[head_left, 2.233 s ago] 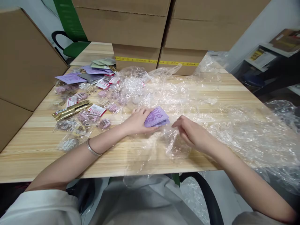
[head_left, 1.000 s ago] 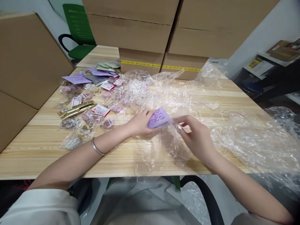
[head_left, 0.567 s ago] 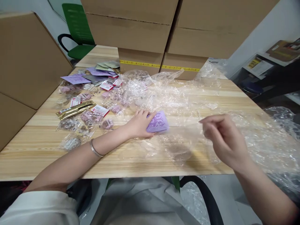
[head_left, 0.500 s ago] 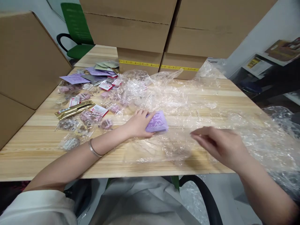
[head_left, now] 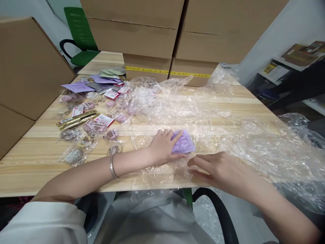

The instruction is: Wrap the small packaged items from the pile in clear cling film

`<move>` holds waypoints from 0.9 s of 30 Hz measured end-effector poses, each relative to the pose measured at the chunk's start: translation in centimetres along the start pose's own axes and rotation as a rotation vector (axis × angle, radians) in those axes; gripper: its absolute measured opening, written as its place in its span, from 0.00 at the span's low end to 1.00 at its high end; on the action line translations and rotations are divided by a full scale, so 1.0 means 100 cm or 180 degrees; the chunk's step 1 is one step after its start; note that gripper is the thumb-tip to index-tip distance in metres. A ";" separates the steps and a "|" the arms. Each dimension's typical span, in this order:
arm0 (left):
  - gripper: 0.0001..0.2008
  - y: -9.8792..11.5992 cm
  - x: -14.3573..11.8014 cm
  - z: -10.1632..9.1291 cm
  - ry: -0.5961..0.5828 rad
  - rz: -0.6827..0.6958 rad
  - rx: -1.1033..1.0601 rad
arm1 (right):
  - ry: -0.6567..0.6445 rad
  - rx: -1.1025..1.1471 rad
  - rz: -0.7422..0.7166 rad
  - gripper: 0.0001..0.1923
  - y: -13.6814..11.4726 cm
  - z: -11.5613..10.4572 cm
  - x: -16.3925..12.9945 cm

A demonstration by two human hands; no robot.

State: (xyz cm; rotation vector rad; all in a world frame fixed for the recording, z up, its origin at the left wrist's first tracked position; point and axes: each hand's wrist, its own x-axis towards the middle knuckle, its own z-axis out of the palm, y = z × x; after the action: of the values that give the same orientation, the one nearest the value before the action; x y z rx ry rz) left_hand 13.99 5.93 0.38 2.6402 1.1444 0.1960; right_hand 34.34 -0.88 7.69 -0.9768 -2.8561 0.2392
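Note:
A purple patterned packet (head_left: 183, 144) lies on clear plastic film (head_left: 159, 171) near the middle of the table. My left hand (head_left: 165, 144) rests over its left side, thumb along the near edge and fingers across the top. Just right of the packet, my right hand (head_left: 212, 166) is low over the film with its fingers curved and a small gap between thumb and forefinger. Whether its fingertips touch the film is hard to make out. Part of the film hangs over the table's front edge.
Several small wrapped pieces (head_left: 95, 127), a gold packet (head_left: 77, 120) and flat purple packets (head_left: 80, 86) lie at the left. Large cardboard boxes (head_left: 144, 37) stand at the back and another box (head_left: 33, 67) at the left. Crumpled plastic film (head_left: 269, 145) covers the right side.
My left hand and the purple packet have shifted right and nearer to me. My right hand has come left to the packet, its fingers loosening from a pinch. The film now overhangs the front edge.

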 end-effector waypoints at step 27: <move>0.16 -0.056 -0.077 -0.039 0.1878 -0.2234 -0.3251 | 0.0080 0.2612 0.1968 0.21 0.130 0.015 0.052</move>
State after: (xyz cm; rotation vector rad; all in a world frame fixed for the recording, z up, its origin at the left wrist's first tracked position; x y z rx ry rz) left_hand 3.96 4.74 2.37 1.2307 1.4934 1.1000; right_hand 37.77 12.34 4.12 -1.5328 -1.9763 1.2862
